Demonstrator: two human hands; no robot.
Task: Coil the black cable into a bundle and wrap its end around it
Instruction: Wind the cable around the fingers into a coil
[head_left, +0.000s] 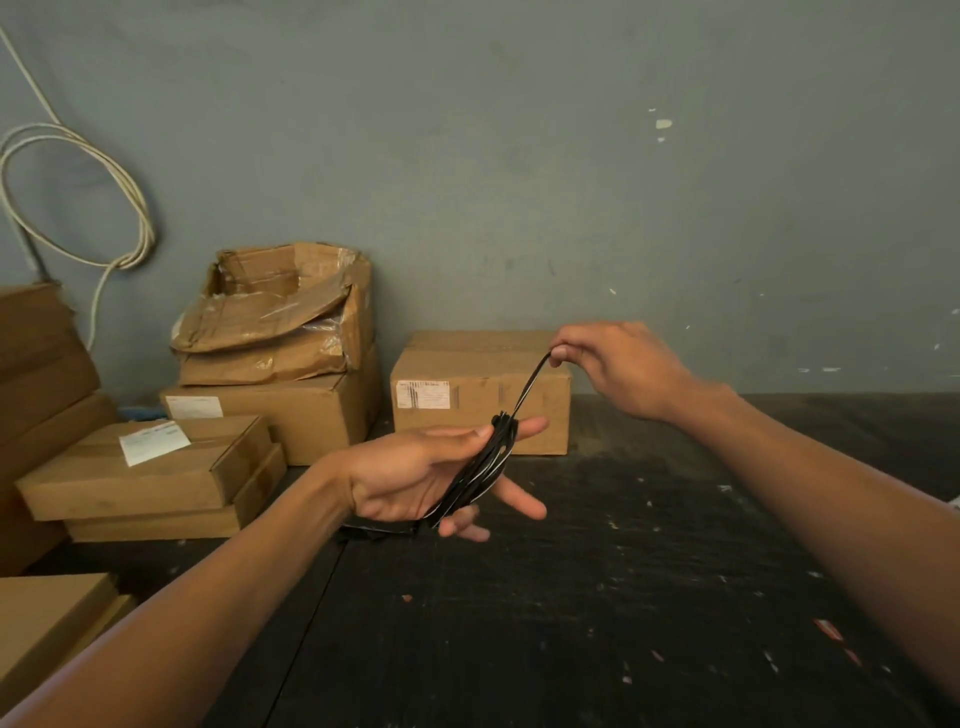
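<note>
The left hand (415, 478) holds the cable (480, 467) as a coiled bundle above the dark tabletop (623, 597), thumb pressing the loops against the spread fingers (519, 501). The right hand (618, 366), up and to the right, pinches the cable's end taut. Boxes (480, 392) sit by the far wall.
</note>
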